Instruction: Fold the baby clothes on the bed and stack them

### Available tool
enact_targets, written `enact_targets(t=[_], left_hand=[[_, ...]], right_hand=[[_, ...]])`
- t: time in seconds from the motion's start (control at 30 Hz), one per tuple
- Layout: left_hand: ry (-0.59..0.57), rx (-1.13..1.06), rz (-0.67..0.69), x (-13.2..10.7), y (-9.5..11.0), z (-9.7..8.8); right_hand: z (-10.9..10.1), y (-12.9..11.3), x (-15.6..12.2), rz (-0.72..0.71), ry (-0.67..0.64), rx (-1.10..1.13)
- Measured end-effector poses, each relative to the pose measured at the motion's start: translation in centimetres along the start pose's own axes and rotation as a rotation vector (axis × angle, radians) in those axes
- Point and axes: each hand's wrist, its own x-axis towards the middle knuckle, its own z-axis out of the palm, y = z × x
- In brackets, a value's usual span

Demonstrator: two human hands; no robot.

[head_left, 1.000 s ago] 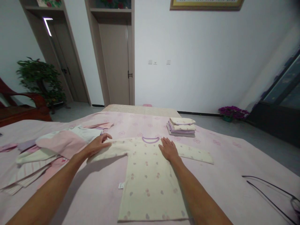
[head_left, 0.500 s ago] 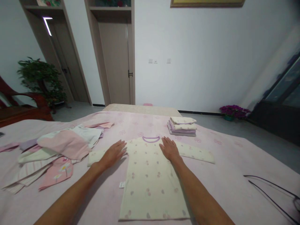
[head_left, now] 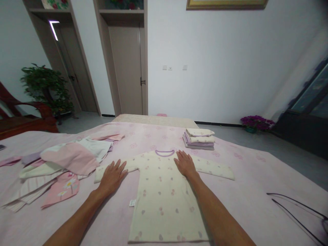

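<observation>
A cream long-sleeved child's shirt (head_left: 164, 194) with small printed shapes and a purple neckline lies spread flat, its sleeves stretched out to both sides. My left hand (head_left: 112, 176) rests flat on the left sleeve, fingers spread. Near the right shoulder of the shirt, my right hand (head_left: 185, 164) lies palm down with its fingers extended. A small white label (head_left: 132, 203) sticks out from the shirt's left side seam. Part of each sleeve is covered by a hand.
Loose clothes (head_left: 71, 160) lie in a heap on the left of the pink bedspread (head_left: 246, 184). Beyond the right sleeve stands a stack of folded clothes (head_left: 199, 139). Thin black looped cords or wires (head_left: 297, 205) lie at the right edge. A wooden armchair (head_left: 38, 112) is at far left.
My left hand has slid outward along the left sleeve, from near the shoulder towards the cuff. My right hand has stayed by the right shoulder.
</observation>
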Motion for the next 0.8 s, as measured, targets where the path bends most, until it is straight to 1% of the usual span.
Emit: enact_targets(t=[0.07, 0.1, 0.17, 0.27, 0.33, 0.4, 0.5, 0.6, 0.67, 0.8], left_hand=[[-0.039, 0.035, -0.091, -0.3, -0.7, -0.4], [-0.060, 0.037, -0.134, -0.2, -0.7, -0.7], [-0.060, -0.025, -0.175, 0.2, -0.2, -1.5], [-0.002, -0.209, -0.152, 1.2, 1.3, -2.4], [0.026, -0.309, -0.136, 1.7, 2.4, -2.5], [0.045, -0.344, -0.132, 2.0, 3.0, -2.3], [0.056, -0.317, -0.081, 1.9, 3.2, -1.8], [0.007, -0.232, -0.024, 1.4, 2.9, -1.5], [-0.031, -0.153, -0.030, 0.9, 2.6, -1.3], [-0.101, 0.010, -0.087, 0.3, 1.9, -0.8]], right_hand=[[-0.2, -0.1, 0.0, 0.013, -0.020, 0.002], [-0.3, -0.1, 0.0, 0.018, -0.030, 0.002], [-0.4, -0.2, 0.0, 0.022, -0.044, 0.007], [-0.4, -0.3, 0.0, 0.028, -0.043, 0.013], [-0.4, -0.2, 0.0, 0.030, -0.045, 0.015], [-0.3, -0.1, 0.1, 0.027, -0.048, 0.018], [-0.3, -0.1, 0.1, 0.021, -0.045, 0.022], [-0.3, -0.1, 0.0, 0.017, -0.025, 0.017], [-0.3, -0.1, 0.0, 0.013, -0.021, 0.015], [-0.2, -0.1, -0.1, 0.009, -0.015, 0.015]])
